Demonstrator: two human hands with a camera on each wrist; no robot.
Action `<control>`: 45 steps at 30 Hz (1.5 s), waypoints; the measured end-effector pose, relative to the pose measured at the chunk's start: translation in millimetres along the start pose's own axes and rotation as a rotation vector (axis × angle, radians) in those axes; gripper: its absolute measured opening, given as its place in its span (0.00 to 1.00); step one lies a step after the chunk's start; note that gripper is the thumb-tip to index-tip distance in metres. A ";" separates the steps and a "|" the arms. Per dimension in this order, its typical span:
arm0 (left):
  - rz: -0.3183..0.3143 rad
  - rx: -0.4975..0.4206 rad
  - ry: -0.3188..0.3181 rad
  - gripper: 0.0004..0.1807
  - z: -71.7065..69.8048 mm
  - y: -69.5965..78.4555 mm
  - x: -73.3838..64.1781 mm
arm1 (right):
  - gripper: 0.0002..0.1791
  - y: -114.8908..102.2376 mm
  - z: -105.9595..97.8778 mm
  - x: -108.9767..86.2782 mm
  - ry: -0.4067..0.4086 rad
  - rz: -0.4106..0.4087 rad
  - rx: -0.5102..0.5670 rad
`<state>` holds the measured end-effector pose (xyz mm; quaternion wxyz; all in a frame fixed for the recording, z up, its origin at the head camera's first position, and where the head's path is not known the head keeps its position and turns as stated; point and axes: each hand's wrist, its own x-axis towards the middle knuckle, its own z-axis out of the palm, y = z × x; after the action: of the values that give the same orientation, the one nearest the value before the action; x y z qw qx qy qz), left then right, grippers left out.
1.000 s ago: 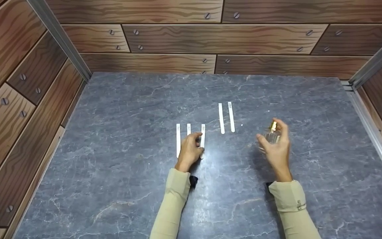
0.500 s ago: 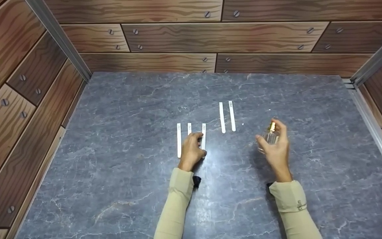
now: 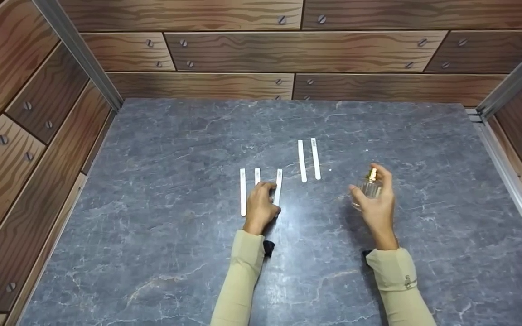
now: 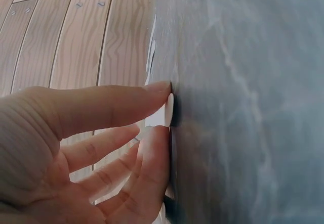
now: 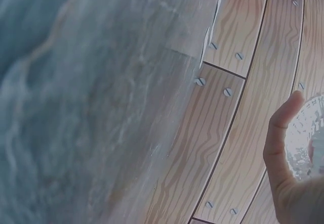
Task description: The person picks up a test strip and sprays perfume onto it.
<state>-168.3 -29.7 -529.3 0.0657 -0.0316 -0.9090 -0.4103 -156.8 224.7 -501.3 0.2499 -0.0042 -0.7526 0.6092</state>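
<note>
Head view: I am watching the left hand [image 3: 259, 203] pinching a white strip [image 3: 278, 184] and the right hand [image 3: 379, 203] gripping a glass bottle [image 3: 369, 189].
The left hand is holding the strip's rounded near end, close to the tabletop [image 3: 161, 244]; the right fingers are curling around the bottle in the air. Two strips [image 3: 243, 194] are lying to the left, two farther strips [image 3: 316, 159] are lying beyond.
</note>
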 end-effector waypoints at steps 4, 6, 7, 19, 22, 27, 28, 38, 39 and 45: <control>-0.005 0.031 -0.013 0.29 0.1 2.4 0.7 | 0.35 1.2 -0.5 -0.1 0.006 0.001 0.008; -0.008 0.048 -0.021 0.28 0.4 3.5 0.7 | 0.35 1.0 -0.6 -0.3 0.005 0.007 0.012; -0.008 0.053 -0.023 0.28 0.7 3.8 0.6 | 0.35 0.9 -0.6 -0.3 0.002 0.012 0.017; 0.039 0.047 -0.021 0.24 2.3 3.8 -0.2 | 0.35 -0.3 -1.5 0.9 -0.005 -0.004 0.007; 0.049 0.049 -0.051 0.22 2.6 4.8 0.6 | 0.35 -1.4 -1.8 0.8 -0.010 0.006 -0.001; 0.052 0.045 -0.100 0.20 2.2 5.5 2.4 | 0.36 -3.4 -2.7 0.7 -0.025 0.038 0.005; 0.045 0.031 -0.106 0.20 2.0 5.4 2.7 | 0.36 -3.6 -2.8 0.8 -0.028 0.043 0.012; 0.112 -0.119 -0.117 0.25 3.6 4.7 1.5 | 0.36 -5.4 -2.4 1.2 -0.028 0.038 0.000; 0.113 -0.131 -0.123 0.26 3.8 4.8 1.4 | 0.36 -5.4 -2.3 1.4 -0.030 0.038 0.003; 0.101 -0.181 -0.152 0.33 5.1 4.4 2.4 | 0.35 -4.6 -0.5 2.7 -0.033 0.026 0.000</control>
<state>-170.6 -23.0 -529.0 0.0139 -0.1141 -0.8680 -0.4831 -157.6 224.9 -496.0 0.2296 -0.0037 -0.7564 0.6125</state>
